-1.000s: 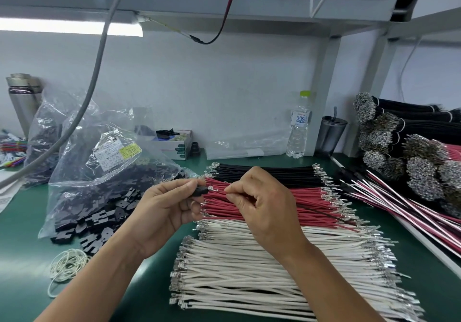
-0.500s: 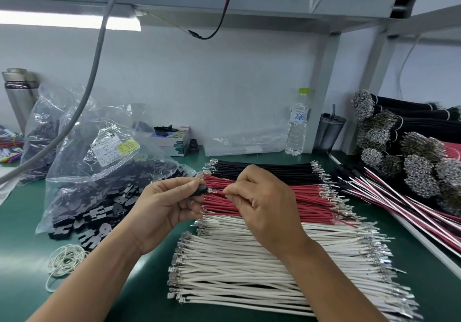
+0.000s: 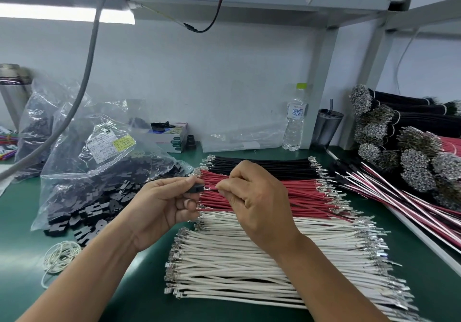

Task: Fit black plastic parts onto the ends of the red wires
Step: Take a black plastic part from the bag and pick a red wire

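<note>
My left hand point(image 3: 164, 204) pinches a small black plastic part point(image 3: 195, 189) between thumb and fingers. My right hand point(image 3: 254, 197) pinches a red wire, its metal terminal point(image 3: 211, 188) pointing at the part's right side, almost touching. Both hands hover over a row of red wires point(image 3: 309, 197) lying across the green mat. More black plastic parts point(image 3: 82, 217) spill from a clear bag at the left.
Black wires point(image 3: 264, 165) lie behind the red row, white wires point(image 3: 262, 259) in front. Bundled wires point(image 3: 411, 152) are stacked at the right. A water bottle point(image 3: 294, 119), dark cup point(image 3: 328, 128) and small box point(image 3: 172, 134) stand at the back wall. Rubber bands point(image 3: 59, 256) lie front left.
The two hands have stayed close together; the wire's terminal has come a little nearer the black part. The view has shifted slightly.
</note>
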